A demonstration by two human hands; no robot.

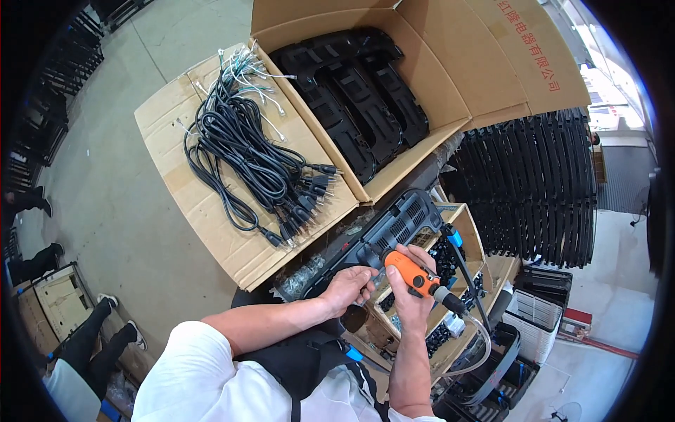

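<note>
Right hand: the right hand sat just right of the frame's centre, fingers wrapped tight around the orange power screwdriver.
Orange power screwdriver: it lay slanted in the grip, its dark tail end pointing to the lower right, its working tip pointing up-left against the black plastic housing.
Hose: a clear hose and a dark cable ran from the tool's tail, looping down toward the lower right.
Left hand: the left hand lay just left of the right one, fingers curled and pressing on the near edge of the housing; whether it pinched a small part between the fingertips could not be told.
Black plastic housing: a long vented piece at the frame's centre, lying tilted across the top of small cardboard boxes.
Small cardboard boxes: the small cardboard boxes, holding small black parts, stood under and to the right of the hands.
Power cords: a bundle of black power cords lay on a flattened cardboard sheet in the upper left.
Open carton: a large open carton at upper centre held stacked black panels.
Stacked frames: rows of black frames stood at the right.
Other person: legs in dark trousers showed at the lower left.
</note>
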